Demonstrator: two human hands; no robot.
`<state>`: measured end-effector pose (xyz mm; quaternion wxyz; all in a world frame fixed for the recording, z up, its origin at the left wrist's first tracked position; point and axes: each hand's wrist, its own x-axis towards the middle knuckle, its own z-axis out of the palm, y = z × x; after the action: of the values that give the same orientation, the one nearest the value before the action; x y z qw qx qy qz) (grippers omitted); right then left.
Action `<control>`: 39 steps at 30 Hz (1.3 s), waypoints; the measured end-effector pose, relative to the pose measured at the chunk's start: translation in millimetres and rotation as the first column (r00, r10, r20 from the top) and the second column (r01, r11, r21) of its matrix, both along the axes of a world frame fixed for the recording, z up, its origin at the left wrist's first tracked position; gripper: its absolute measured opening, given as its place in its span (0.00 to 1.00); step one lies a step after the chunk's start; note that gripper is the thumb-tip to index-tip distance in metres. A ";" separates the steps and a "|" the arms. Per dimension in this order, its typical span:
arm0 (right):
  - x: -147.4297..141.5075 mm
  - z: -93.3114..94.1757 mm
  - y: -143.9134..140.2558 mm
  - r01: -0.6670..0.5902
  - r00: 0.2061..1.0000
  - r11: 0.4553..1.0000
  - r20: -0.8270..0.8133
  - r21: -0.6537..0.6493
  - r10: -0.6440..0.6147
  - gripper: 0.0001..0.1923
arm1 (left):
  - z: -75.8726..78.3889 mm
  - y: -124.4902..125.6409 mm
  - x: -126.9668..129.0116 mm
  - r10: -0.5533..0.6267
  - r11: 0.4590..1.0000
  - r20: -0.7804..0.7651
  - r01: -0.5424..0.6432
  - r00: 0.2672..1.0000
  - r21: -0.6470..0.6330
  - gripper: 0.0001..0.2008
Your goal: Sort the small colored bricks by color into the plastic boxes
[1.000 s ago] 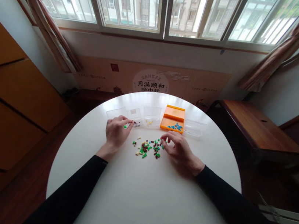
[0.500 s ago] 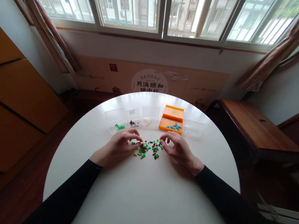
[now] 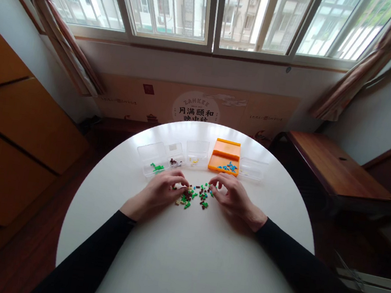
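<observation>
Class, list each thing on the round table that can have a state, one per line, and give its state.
left hand: fingertips on the brick pile
right hand: fingertips at the pile's edge
brick pile: loose, mixed colours
orange tray: open, blue pieces inside
leftmost clear box: open, green pieces inside

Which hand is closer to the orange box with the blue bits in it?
Right. The right hand lies just in front of the orange box, a little toward the person. The left hand is farther off, across the pile of small pieces.
</observation>
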<state>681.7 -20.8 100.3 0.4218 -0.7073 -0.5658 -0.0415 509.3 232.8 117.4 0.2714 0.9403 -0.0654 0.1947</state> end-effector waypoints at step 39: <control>-1.4 2.2 -0.3 -0.033 0.999 0.999 -0.004 0.012 0.033 0.03 | 7.8 -19.9 -0.3 0.062 0.992 0.103 -0.050 0.993 -0.117 0.03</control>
<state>680.4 -21.1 102.5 0.4277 -0.6955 -0.5762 -0.0365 509.0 212.8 125.2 0.3155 0.9129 -0.0422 0.2556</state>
